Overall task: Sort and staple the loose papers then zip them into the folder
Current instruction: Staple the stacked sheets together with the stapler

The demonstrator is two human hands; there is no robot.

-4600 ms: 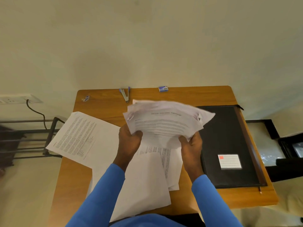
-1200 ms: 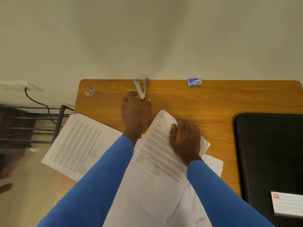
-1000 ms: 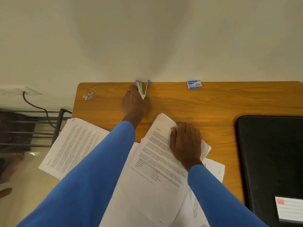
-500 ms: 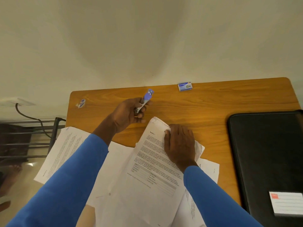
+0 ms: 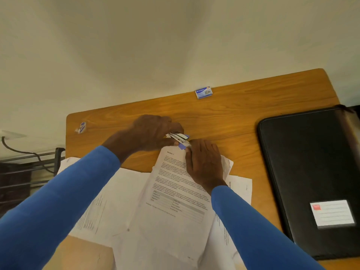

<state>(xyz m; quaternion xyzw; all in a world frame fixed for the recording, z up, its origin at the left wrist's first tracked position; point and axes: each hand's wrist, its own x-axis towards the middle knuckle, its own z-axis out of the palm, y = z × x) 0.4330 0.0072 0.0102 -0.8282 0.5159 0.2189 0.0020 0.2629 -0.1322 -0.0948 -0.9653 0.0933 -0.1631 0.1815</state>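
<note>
A stack of printed white papers (image 5: 175,193) lies tilted on the wooden table (image 5: 233,117). My right hand (image 5: 204,162) presses flat on the stack's upper part, fingers at the top corner. My left hand (image 5: 153,133) grips a blue and silver stapler (image 5: 180,138), whose jaws sit at that top corner of the stack. More loose sheets (image 5: 109,201) are spread under and to the left of the stack. The black zip folder (image 5: 311,172) lies shut at the right, with a white label (image 5: 333,213) on its cover.
A small blue staple box (image 5: 203,92) sits at the table's far edge by the wall. A small blue and white wrapper (image 5: 81,127) lies at the far left corner. A dark metal rack (image 5: 29,172) and a cable stand left of the table.
My left hand reached to the table's far edge, picked up the stapler and brought it back to the top corner of the stack. My right hand stayed pressed on the papers.
</note>
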